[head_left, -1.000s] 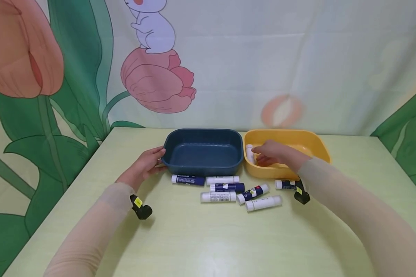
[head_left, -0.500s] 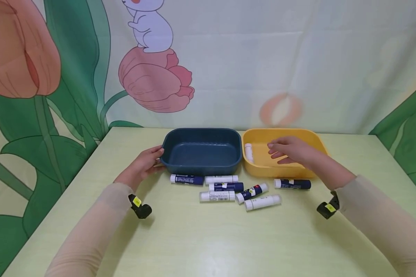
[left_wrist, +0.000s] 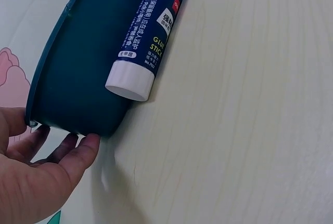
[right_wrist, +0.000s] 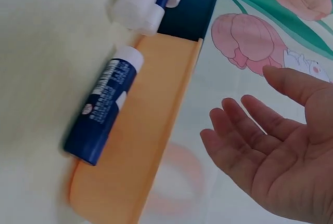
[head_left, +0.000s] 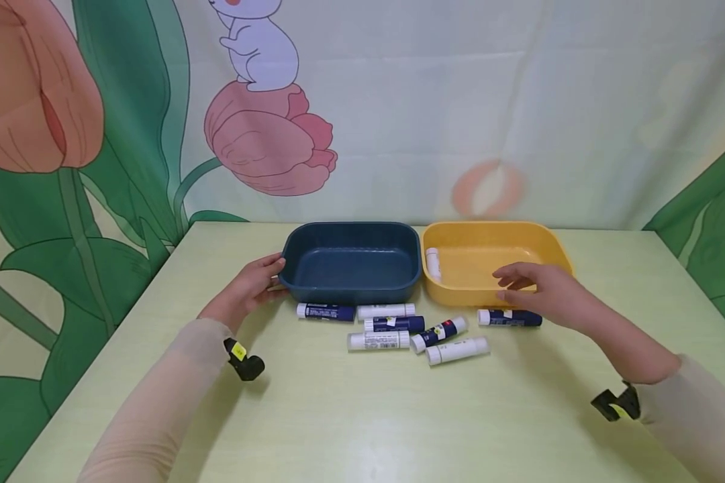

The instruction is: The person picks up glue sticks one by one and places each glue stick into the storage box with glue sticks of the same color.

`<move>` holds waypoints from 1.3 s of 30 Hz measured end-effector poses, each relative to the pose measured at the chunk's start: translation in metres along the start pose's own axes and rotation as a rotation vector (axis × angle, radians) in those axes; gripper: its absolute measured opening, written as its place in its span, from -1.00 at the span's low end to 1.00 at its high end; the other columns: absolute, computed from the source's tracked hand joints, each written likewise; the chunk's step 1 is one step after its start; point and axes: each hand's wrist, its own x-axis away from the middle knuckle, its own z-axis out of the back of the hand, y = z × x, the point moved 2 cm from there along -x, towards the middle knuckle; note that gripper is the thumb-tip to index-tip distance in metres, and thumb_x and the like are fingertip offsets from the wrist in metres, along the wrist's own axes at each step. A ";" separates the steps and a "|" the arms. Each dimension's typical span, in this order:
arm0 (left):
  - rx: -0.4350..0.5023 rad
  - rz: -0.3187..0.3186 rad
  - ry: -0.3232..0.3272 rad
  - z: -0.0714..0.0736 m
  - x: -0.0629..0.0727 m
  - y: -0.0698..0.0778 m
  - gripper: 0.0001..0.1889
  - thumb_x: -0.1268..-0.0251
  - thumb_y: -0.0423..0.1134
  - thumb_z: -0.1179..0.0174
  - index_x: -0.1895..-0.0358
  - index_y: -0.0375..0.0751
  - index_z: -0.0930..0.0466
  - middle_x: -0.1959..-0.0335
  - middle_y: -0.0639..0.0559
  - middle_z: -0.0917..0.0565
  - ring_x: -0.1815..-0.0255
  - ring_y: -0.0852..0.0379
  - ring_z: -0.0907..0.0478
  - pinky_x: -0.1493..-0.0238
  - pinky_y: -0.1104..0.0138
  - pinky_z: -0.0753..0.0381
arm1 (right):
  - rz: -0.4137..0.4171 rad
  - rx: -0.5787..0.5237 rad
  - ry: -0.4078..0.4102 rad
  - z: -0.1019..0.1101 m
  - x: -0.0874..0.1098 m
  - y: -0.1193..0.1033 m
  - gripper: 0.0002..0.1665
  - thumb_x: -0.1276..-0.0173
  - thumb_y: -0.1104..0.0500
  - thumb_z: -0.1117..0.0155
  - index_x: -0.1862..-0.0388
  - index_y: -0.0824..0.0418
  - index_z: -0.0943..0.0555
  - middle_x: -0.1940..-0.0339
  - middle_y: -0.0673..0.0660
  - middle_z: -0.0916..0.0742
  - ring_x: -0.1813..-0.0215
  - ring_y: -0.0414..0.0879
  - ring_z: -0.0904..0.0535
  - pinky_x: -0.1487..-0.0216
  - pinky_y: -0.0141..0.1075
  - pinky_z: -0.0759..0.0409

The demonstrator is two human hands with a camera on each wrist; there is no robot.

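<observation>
My left hand (head_left: pixel 250 285) holds the left end of a dark blue bin (head_left: pixel 350 295), fingertips against its outer wall and one digit at the rim. Beside this bin stands a yellow bin (head_left: pixel 465 297); inside it, at the left, lies a white glue stick (head_left: pixel 433 264). Over the yellow bin's front right rim hovers my right hand (head_left: pixel 546 294), its fingers loosely bent and nothing between them. Just below that hand, a navy glue stick (head_left: pixel 510 318) lies on the table. The right wrist view shows the hand (right_wrist: pixel 276 151) apart from this navy stick (right_wrist: pixel 104 104).
In front of the bins lie several more glue sticks: a navy one (head_left: pixel 326 312), a white one (head_left: pixel 378 341), a navy one with a red mark (head_left: pixel 439 335) and a tilted white one (head_left: pixel 457 351). Behind the table (head_left: pixel 362 416) hangs a printed curtain (head_left: pixel 399 134).
My right hand has left the white glue stick in the yellow bin and moved right and toward me, to the bin's front rim. My left hand stays at the blue bin.
</observation>
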 end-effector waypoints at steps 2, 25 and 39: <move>0.002 0.002 0.004 0.001 0.001 -0.001 -0.42 -0.74 -0.16 0.29 -0.68 -0.14 0.11 -0.68 -0.26 -0.05 -0.64 -0.19 -0.13 -0.63 -0.03 -0.23 | 0.019 0.020 0.007 -0.004 0.005 0.000 -0.49 -0.47 0.15 -0.34 -0.28 0.39 -0.56 -0.10 0.36 -0.73 -0.11 0.22 -0.67 -0.12 0.07 -0.73; -0.005 0.016 0.028 -0.001 0.000 0.000 -0.42 -0.73 -0.15 0.27 -0.68 -0.12 0.09 -0.68 -0.24 -0.08 -0.61 -0.15 -0.19 -0.61 0.02 -0.28 | 0.128 0.523 0.063 -0.046 0.014 0.028 -0.58 -0.25 0.26 -0.50 -0.06 0.37 -0.67 0.04 0.24 -0.79 0.06 0.10 -0.72 0.01 0.02 -0.73; -0.013 0.016 0.032 -0.002 0.000 0.000 -0.42 -0.74 -0.12 0.30 -0.68 -0.12 0.09 -0.67 -0.26 -0.09 -0.59 -0.12 -0.23 -0.61 0.00 -0.28 | 0.193 0.576 0.105 -0.050 0.008 0.039 -0.60 -0.17 0.34 -0.52 0.00 0.34 -0.68 0.11 0.20 -0.78 0.13 0.07 -0.69 0.04 -0.02 -0.72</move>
